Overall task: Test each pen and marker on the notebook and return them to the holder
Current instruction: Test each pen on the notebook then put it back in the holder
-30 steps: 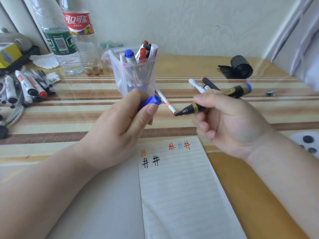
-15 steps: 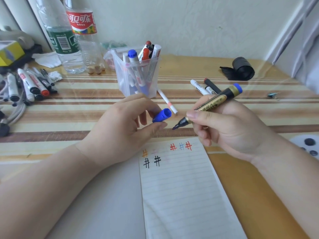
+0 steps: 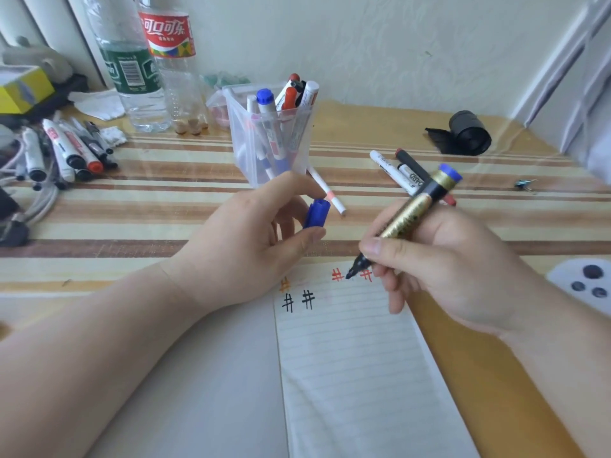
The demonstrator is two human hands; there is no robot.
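My right hand (image 3: 443, 269) grips an uncapped gold-and-black marker (image 3: 410, 214) with a blue end, its tip down at the top of the notebook (image 3: 357, 375) among red hash marks. My left hand (image 3: 244, 239) pinches the blue cap (image 3: 316, 213) between thumb and forefinger, just left of the marker. Black, orange and red hash marks line the page's top. The clear plastic holder (image 3: 271, 140) stands behind my left hand with several markers in it. Loose markers (image 3: 393, 170) lie right of the holder, and a thin white pen (image 3: 325, 190) lies by its base.
A pile of markers (image 3: 69, 150) lies at the far left beside cables. Two plastic bottles (image 3: 148, 61) stand at the back left. A black roll (image 3: 466, 132) sits at the back right, a small clip (image 3: 525, 185) near it, and a white device (image 3: 588, 285) at the right edge.
My right hand has swung the marker from pointing sideways to tip-down and lowered it onto the top of the page. My left hand has drawn the blue cap slightly away.
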